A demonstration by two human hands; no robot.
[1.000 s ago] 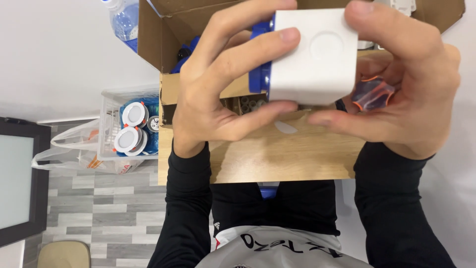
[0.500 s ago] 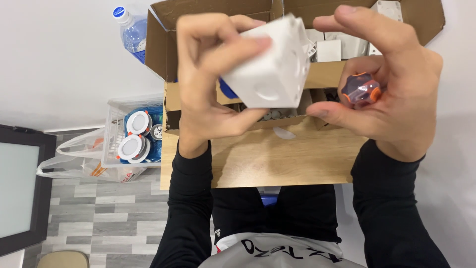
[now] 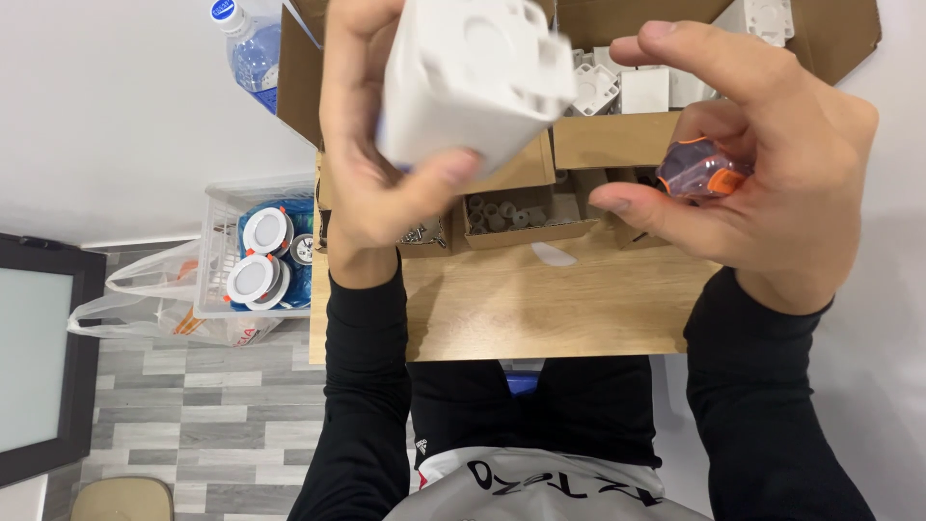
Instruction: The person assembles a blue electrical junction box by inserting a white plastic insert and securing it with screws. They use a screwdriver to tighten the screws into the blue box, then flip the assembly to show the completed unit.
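White plastic box (image 3: 473, 77), square with moulded corners and a round mark on its upper face, held up at about 12 o'clock above the worktop (image 3: 540, 309), slightly blurred. Going left to right: at 9 o'clock, a dark-framed panel (image 3: 39, 357) against the wall, over grey plank flooring (image 3: 193, 425). Next, a thin white plastic bag (image 3: 145, 309) and a clear crate (image 3: 253, 253) holding round white lamps with orange clips on blue packing. At 11 o'clock, a clear water bottle (image 3: 246, 48) with a blue cap, just beside a brown cardboard carton (image 3: 309, 68). Then the left hand (image 3: 376, 154), in a black sleeve, grip wrapped round the white plastic box, thumb pressed on its lower edge, fingers behind it. Under that hand, a small open cardboard tray (image 3: 521, 214) of little grey cylindrical parts, resting on the wooden worktop, with a second tray of metal bits partly hidden beside it. Inside the carton at 12 to 1 o'clock, more white plastic parts (image 3: 627, 87). At 2 o'clock, the right hand (image 3: 772, 174), also black-sleeved, grip curled round a small tool handle (image 3: 699, 172), clear purple with orange, pinned against the palm by the lower fingers, with thumb and forefinger spread open toward the box and not touching it. At 6 o'clock, dark trousers and a grey-white shirt hem (image 3: 540, 482).
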